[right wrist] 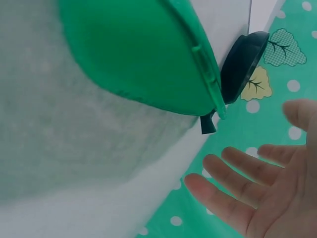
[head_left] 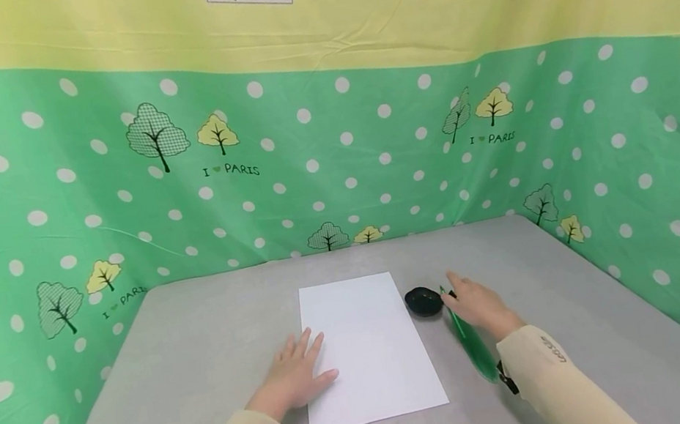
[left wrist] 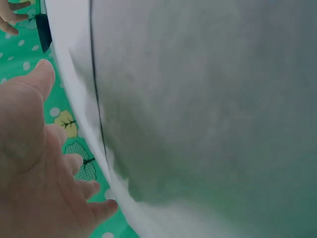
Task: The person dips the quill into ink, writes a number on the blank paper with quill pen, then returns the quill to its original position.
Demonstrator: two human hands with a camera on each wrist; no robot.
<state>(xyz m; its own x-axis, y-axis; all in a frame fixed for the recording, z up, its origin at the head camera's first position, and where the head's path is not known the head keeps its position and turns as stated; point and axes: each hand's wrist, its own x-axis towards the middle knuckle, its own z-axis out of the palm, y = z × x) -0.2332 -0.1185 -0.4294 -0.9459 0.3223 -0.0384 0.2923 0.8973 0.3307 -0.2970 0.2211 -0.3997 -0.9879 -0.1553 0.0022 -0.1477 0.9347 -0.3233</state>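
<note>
A white sheet of paper lies on the grey table. Over its left edge my left hand spreads its fingers, holding nothing; whether it presses the sheet I cannot tell. Right of the paper is a small black dish with a scalloped rim. Beside the dish lies a long green leaf-shaped item, with a thin green stick-like piece along it and a small black piece at its tip. My right hand is above the tip, partly hiding it. In the right wrist view its fingers extend, apart from the item.
Grey tabletop surrounds the things. Green and yellow cloth with white dots and printed trees hangs behind the table and along both sides.
</note>
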